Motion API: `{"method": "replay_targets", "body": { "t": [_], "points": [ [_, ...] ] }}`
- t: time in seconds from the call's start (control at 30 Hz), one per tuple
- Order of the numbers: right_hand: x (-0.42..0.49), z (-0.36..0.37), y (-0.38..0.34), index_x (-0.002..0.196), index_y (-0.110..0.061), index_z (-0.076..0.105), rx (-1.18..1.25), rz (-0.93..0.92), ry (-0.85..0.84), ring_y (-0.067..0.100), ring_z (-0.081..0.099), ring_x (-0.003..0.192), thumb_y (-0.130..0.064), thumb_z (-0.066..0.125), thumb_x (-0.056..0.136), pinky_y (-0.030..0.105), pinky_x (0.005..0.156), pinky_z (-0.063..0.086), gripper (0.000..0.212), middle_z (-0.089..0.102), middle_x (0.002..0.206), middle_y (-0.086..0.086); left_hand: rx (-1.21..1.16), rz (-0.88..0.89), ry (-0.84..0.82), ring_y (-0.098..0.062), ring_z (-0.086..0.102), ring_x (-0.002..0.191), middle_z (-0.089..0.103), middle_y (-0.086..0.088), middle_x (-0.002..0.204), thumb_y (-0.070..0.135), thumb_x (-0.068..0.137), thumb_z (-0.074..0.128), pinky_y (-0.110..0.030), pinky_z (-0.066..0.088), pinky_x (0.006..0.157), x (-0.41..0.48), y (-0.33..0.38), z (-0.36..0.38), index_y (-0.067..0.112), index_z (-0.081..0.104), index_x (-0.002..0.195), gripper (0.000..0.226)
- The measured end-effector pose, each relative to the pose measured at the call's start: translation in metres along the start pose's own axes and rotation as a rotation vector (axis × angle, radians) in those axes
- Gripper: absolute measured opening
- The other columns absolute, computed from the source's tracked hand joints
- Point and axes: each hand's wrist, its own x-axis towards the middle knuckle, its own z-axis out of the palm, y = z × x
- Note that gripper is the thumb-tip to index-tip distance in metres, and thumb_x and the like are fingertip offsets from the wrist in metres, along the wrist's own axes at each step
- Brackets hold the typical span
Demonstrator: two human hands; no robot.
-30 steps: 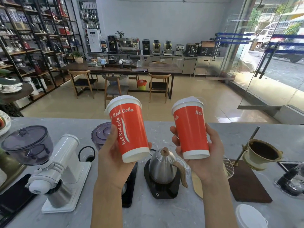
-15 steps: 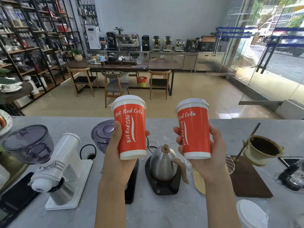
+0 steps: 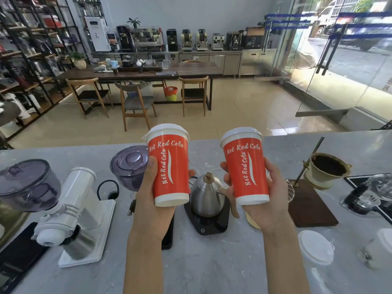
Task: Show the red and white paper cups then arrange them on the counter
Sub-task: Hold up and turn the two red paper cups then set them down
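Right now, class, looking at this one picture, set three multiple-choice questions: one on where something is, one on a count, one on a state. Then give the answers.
1. Where is the steel kettle?
A. between the two held cups
B. on the white grinder
C. on the floor

2. How many red and white cups are held?
A. one
B. two
C. three

3. What state are the cups in?
A. upright, lidded
B. crushed
C. lying down

Answers: 1 A, it sits on its black base on the counter, seen between the cups. 2 B, the left hand holds one cup, the right hand the other cup. 3 A, both stand vertical with white lids on.
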Motion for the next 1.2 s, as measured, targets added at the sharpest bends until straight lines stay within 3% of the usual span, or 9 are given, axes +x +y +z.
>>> {"method": "replay_targets", "body": {
  "t": [0.17,0.3,0.43,0.57,0.7,0.8,0.87,1.0,1.2],
  "points": [
    [0.001,0.005,-0.004,0.132,-0.007,0.054,-0.080,-0.079,0.029,0.037,0.066,0.099,-0.058,0.067,0.079,0.045,0.073,0.059,0.075,0.067,0.114,0.020,0.025,-0.048,-0.040,-0.037,0.064,0.114,0.059,-0.020,0.137,0.057,0.061,0.084,-0.042,0.059,0.076,0.008,0.000,0.006,0.015,0.045,0.143,0.100],
    [0.007,0.006,-0.017,0.136,-0.007,0.051,-0.104,-0.088,0.019,0.043,0.061,0.111,-0.048,0.059,0.090,0.052,0.086,0.055,0.062,0.060,0.129,0.024,0.029,-0.029,-0.037,-0.040,0.059,0.121,0.060,-0.018,0.136,0.043,0.069,0.085,-0.052,0.054,0.091,0.015,-0.006,0.009,0.016,0.047,0.141,0.085],
    [0.016,0.001,-0.026,0.137,-0.002,0.049,-0.117,-0.044,0.039,0.036,0.064,0.100,-0.055,0.054,0.089,0.044,0.079,0.057,0.072,0.058,0.129,0.025,0.032,-0.017,-0.091,-0.048,0.052,0.126,0.054,-0.027,0.139,0.031,0.080,0.076,-0.061,0.042,0.103,0.023,-0.004,0.008,0.007,0.047,0.141,0.071],
    [0.025,-0.003,-0.037,0.135,-0.004,0.051,-0.176,-0.088,0.018,0.036,0.065,0.102,-0.061,0.068,0.078,0.045,0.081,0.058,0.082,0.063,0.120,0.023,0.004,-0.003,-0.133,-0.047,0.055,0.123,0.057,-0.024,0.137,0.036,0.081,0.077,-0.058,0.049,0.096,0.034,-0.001,0.010,0.010,0.049,0.140,0.070],
    [0.032,0.005,-0.051,0.135,-0.010,0.049,-0.380,-0.201,0.069,0.034,0.066,0.108,-0.051,0.078,0.073,0.043,0.086,0.056,0.080,0.067,0.120,0.021,0.262,0.051,-0.075,-0.039,0.063,0.116,0.064,-0.021,0.129,0.049,0.067,0.084,-0.050,0.055,0.090,0.047,0.005,0.030,0.012,0.050,0.137,0.086],
    [0.033,0.004,-0.053,0.137,-0.030,0.043,-0.744,-0.457,0.242,0.017,0.067,0.109,-0.055,0.079,0.068,0.035,0.084,0.058,0.081,0.066,0.126,-0.001,0.526,0.151,0.059,-0.028,0.067,0.110,0.068,-0.007,0.126,0.048,0.060,0.087,-0.048,0.055,0.093,0.049,-0.001,0.034,0.021,0.048,0.137,0.091],
    [0.023,-0.007,-0.051,0.138,-0.038,0.039,-0.898,-0.525,0.267,0.007,0.064,0.110,-0.054,0.080,0.068,0.022,0.078,0.058,0.083,0.063,0.127,-0.011,0.599,0.201,0.078,-0.021,0.071,0.104,0.070,0.000,0.122,0.046,0.059,0.088,-0.038,0.058,0.084,0.039,-0.015,0.022,0.026,0.047,0.134,0.088],
    [-0.009,-0.063,-0.034,0.139,-0.038,0.040,-1.023,-0.387,0.288,0.005,0.063,0.111,-0.049,0.083,0.067,0.022,0.076,0.056,0.084,0.062,0.128,-0.013,0.603,0.142,0.079,-0.015,0.067,0.112,0.068,0.007,0.125,0.044,0.059,0.090,-0.031,0.057,0.084,0.002,-0.058,-0.026,0.035,0.046,0.135,0.088],
    [-0.074,-0.143,0.049,0.135,-0.041,0.042,-1.003,-0.129,0.429,0.004,0.061,0.110,-0.034,0.086,0.060,0.019,0.075,0.053,0.087,0.060,0.128,-0.013,0.658,-0.123,0.271,-0.017,0.060,0.120,0.063,0.004,0.132,0.031,0.056,0.095,-0.040,0.049,0.099,-0.069,-0.125,-0.112,0.033,0.045,0.140,0.097]
  ]
}}
